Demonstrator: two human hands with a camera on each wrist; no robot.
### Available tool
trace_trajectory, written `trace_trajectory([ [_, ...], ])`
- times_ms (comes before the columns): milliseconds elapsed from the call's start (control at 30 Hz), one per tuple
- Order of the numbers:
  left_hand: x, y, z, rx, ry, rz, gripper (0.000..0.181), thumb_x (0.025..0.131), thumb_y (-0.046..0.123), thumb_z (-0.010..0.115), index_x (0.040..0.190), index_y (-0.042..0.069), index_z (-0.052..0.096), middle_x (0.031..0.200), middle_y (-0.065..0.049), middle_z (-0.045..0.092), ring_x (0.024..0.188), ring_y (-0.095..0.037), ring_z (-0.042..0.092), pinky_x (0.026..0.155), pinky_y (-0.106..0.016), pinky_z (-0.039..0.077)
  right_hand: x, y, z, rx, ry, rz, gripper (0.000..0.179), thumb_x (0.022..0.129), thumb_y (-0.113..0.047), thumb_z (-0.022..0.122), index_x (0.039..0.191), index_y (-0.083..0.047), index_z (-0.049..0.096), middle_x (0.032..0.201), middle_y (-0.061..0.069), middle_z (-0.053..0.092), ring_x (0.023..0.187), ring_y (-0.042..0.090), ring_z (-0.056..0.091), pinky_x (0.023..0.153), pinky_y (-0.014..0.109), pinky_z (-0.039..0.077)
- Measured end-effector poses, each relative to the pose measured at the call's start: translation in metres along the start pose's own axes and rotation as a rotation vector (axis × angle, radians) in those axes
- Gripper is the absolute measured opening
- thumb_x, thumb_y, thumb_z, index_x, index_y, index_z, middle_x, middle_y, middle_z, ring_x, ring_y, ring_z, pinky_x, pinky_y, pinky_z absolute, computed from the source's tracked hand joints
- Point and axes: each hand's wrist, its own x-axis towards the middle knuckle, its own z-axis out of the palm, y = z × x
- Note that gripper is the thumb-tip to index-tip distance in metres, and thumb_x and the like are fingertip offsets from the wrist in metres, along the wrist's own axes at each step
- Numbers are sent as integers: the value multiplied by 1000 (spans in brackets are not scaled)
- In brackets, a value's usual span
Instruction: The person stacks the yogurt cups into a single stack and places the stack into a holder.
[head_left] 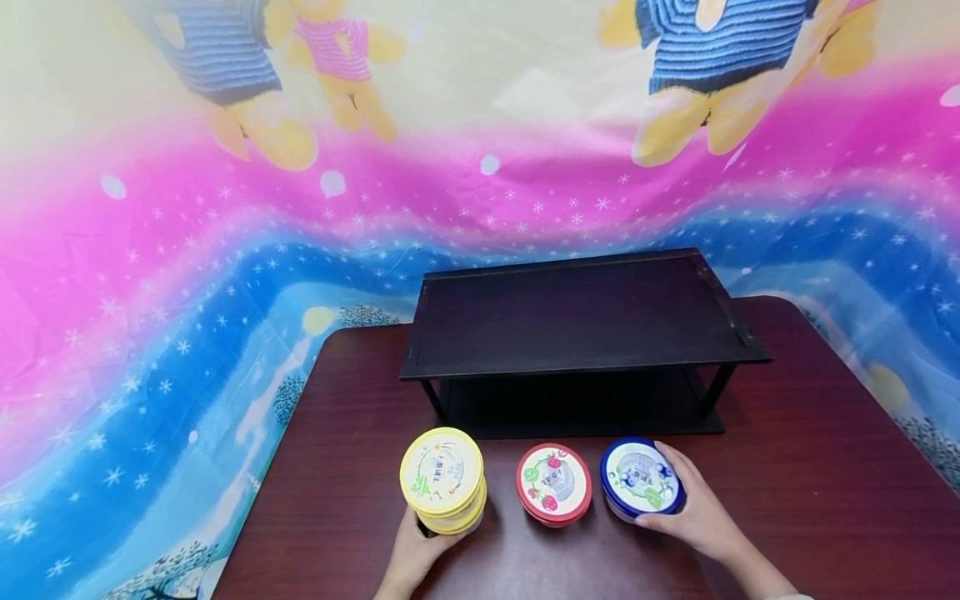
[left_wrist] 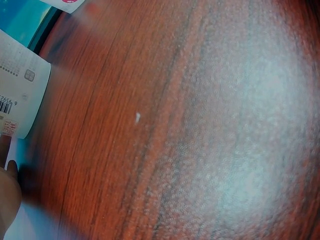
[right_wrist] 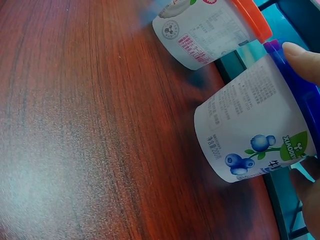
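Observation:
In the head view my left hand grips a yellow-lidded cup stack from the near side. A second yellow rim shows just under the top lid. The left wrist view catches only a white cup wall with a barcode, fingers beside it. A blue-lidded blueberry cup is held by my right hand, thumb and fingers around its lid. The right wrist view shows this cup's white side with printed blueberries. Between the hands stands a red-lidded cup, untouched.
Behind the cups stands a black two-level rack, its lower shelf close to the table. All of it rests on a dark red wood-grain table. A patterned cloth hangs behind and around the table.

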Motion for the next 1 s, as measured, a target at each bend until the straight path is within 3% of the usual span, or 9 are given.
trace_trajectory([
  [367,2,-3,0,-7,-11,-21,77,56,15,81,120,13,38,111,-1,50,100,-13,44,87,-25,31,-1,1,0,-1,37,10,98,54,-25,81,131,0,26,128,22,27,112,35,27,83,55,23],
  [633,-5,18,-1,-18,-7,-3,74,56,10,80,118,7,39,110,-5,51,98,-13,45,87,-23,31,-1,-8,-1,6,61,17,98,55,-23,81,132,-1,25,129,22,26,112,35,27,83,54,23],
  [767,-3,10,-1,1,7,11,75,55,12,80,119,9,40,110,-3,51,98,-12,45,87,-23,32,-1,-11,-2,6,68,-4,97,55,-22,81,132,-1,26,129,22,27,112,35,27,85,53,22],
  [867,0,1,-1,28,9,18,77,55,16,81,120,11,39,110,-1,51,99,-11,45,87,-23,31,-1,-13,-3,-8,78,-16,96,55,-23,81,132,-3,27,130,20,27,112,33,27,88,46,21],
  [1000,2,-4,-1,36,10,30,78,56,19,81,120,10,39,111,-2,51,101,-12,44,87,-24,31,-1,-16,-4,-29,98,-37,96,56,-25,81,133,-8,27,131,17,29,114,22,27,90,22,19],
])
